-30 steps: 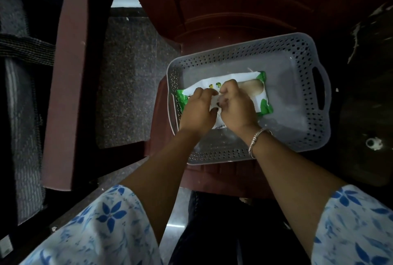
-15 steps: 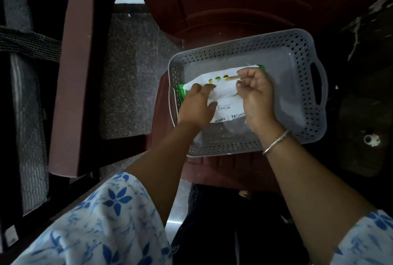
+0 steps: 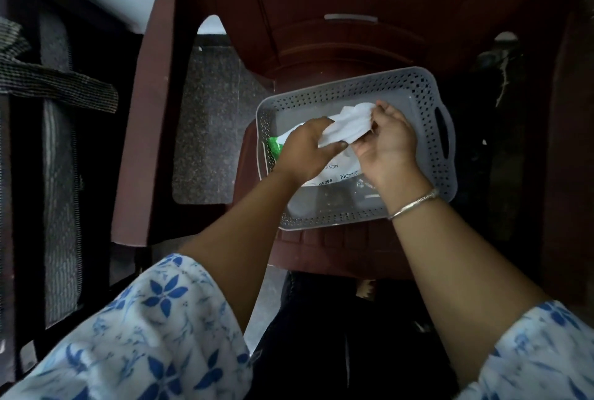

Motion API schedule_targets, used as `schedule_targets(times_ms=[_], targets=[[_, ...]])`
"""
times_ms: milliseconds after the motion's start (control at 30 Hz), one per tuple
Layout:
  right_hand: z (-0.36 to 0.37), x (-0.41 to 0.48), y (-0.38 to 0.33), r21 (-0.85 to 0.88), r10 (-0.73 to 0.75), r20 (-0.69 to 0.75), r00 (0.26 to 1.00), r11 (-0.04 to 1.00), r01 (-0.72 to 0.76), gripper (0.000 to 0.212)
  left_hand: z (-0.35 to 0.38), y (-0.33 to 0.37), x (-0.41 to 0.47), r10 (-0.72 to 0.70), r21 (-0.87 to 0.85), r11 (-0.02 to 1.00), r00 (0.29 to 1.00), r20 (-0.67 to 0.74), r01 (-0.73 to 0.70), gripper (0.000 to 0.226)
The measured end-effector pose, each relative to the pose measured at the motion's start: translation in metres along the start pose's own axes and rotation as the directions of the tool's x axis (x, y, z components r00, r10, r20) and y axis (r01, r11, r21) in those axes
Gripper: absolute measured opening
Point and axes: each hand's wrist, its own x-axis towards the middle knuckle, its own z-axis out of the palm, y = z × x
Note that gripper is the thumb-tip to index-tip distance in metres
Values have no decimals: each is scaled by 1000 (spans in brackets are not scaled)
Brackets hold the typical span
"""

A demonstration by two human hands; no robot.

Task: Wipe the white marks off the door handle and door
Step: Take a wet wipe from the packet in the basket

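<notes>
A white wet wipe [image 3: 348, 125] is drawn up out of a white-and-green pack of wipes [image 3: 332, 171] that lies in a grey perforated basket [image 3: 414, 88]. My right hand [image 3: 390, 142] pinches the upper end of the wipe. My left hand [image 3: 305, 150] is on the pack, its thumb and fingers around the lower end of the wipe. Most of the pack is hidden under both hands. No door or door handle shows in this view.
The basket sits on the seat of a dark red plastic chair [image 3: 337, 30]. A brown wooden post [image 3: 144, 129] stands to the left, with speckled stone floor [image 3: 205, 123] between them. A dark checked cloth [image 3: 58, 85] hangs at far left.
The pack's flap was peeled open by my right hand, which then pulled a white wipe up out of the pack. My left hand stayed on the pack and now grips the wipe's lower end.
</notes>
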Motion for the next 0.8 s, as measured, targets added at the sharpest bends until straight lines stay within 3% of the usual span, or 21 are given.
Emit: schedule_targets(times_ms=[100,167,267,367,467,533,667,800], targets=[[-8,-18,-15,-233,39,127,991,972,-8,15,-7,17,-8,-26,-119,992,998,50,32,40],[-16,-33,-24,-453,18,246,969,886,99,5,-10,30,-15,0,-163,986,997,81,13,44],[-27,-53,-33,-620,-94,262,961,746,242,19,-17,45,-28,26,-209,978,995,100,-5,24],[-36,-70,-40,-579,-72,228,971,792,195,22,-24,59,-43,-26,-314,948,996,87,52,16],[-40,-90,-42,-331,27,230,973,942,52,16,-28,76,-59,-105,-498,854,987,119,150,16],[-39,-102,-42,-232,25,224,974,972,29,9,-30,86,-68,-137,-512,834,977,164,203,10],[-42,-125,-49,-455,-113,195,974,869,192,5,-37,108,-85,-194,-582,770,965,175,261,14],[-45,-156,-64,-597,-259,266,928,711,370,20,-38,138,-105,-157,-584,756,948,276,295,20]])
